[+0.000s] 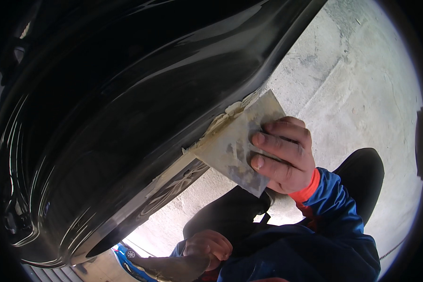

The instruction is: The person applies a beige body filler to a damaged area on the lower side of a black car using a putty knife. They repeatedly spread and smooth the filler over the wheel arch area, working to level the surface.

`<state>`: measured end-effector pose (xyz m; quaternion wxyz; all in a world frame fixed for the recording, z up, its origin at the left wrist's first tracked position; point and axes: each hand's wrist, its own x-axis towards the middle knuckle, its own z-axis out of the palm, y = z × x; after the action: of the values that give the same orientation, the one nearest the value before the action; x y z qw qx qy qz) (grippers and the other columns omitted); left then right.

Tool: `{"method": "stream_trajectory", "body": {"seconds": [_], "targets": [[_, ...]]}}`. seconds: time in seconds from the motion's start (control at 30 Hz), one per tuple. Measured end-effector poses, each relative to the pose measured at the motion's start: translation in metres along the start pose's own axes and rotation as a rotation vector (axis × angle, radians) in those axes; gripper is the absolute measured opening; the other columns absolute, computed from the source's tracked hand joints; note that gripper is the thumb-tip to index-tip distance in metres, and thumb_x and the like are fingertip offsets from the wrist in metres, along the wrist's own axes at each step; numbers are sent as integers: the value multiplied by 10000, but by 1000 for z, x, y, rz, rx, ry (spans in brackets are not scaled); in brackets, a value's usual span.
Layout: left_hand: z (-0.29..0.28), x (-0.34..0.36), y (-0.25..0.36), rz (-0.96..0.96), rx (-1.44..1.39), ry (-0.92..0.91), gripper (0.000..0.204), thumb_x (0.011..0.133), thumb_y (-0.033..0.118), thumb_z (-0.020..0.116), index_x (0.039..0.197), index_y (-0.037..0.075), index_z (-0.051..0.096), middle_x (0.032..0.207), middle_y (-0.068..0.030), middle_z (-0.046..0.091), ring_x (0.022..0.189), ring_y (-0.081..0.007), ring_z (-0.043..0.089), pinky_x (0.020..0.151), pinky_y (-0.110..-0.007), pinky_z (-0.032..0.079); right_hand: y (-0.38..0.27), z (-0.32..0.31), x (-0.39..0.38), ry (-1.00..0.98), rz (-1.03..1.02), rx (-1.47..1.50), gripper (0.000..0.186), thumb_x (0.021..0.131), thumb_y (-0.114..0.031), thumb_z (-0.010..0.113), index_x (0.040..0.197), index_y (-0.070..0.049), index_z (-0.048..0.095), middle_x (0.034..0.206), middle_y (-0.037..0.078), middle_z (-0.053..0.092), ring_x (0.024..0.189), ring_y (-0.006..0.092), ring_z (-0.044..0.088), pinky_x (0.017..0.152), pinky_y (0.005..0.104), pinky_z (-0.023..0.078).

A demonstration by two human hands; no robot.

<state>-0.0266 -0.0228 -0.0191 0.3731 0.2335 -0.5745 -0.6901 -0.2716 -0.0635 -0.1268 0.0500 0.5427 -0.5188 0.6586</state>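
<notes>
My right hand point(286, 152) grips a square, putty-smeared filler spreader point(239, 148), fingers spread over its face and thumb hidden behind. The spreader's far edge presses against the lower edge of a glossy black car body panel point(141, 103). Cream body filler point(225, 117) is piled unevenly along that edge, and a smoother pale strip point(174, 169) runs on toward the lower left. My left hand point(209, 246) is closed low in front of my body, around a flat grey-brown plate point(176, 268) with smears along its edge. Part of this plate is cut off by the lower rim.
Below and right of the panel lies a grey concrete floor point(357, 89). My dark-clad knee point(362, 178) is bent close to my right forearm. At the lower left stands a blue car point(131, 261), beside a ribbed grey surface point(51, 272). A wheel point(171, 188) shows under the panel.
</notes>
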Motion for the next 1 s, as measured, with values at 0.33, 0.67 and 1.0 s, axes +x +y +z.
{"method": "stream_trajectory", "body": {"seconds": [0.33,0.67,1.0], "targets": [[2,-2,-3,102,14,39,428,1077,305,384,1350,-5,496,630,-125,602,414,-214,571,344,-331,491,-9,0,6,-66,-25,5,411,723,-125,786,1131,-139,728,1217,59,676,1028,242,601,860,365,506],[1,-3,2,56,19,8,404,1064,260,411,1362,-2,490,635,-126,604,416,-215,573,347,-334,492,-10,1,3,-60,-25,-17,430,702,-107,781,1129,-139,741,1226,59,678,1020,250,599,849,371,506],[6,-6,-3,88,2,33,426,1077,273,385,1358,-34,479,620,-127,594,403,-210,565,330,-330,479,6,0,-4,7,-7,-48,400,696,-63,738,1093,-113,754,1208,78,691,1013,261,609,847,366,511]]}}
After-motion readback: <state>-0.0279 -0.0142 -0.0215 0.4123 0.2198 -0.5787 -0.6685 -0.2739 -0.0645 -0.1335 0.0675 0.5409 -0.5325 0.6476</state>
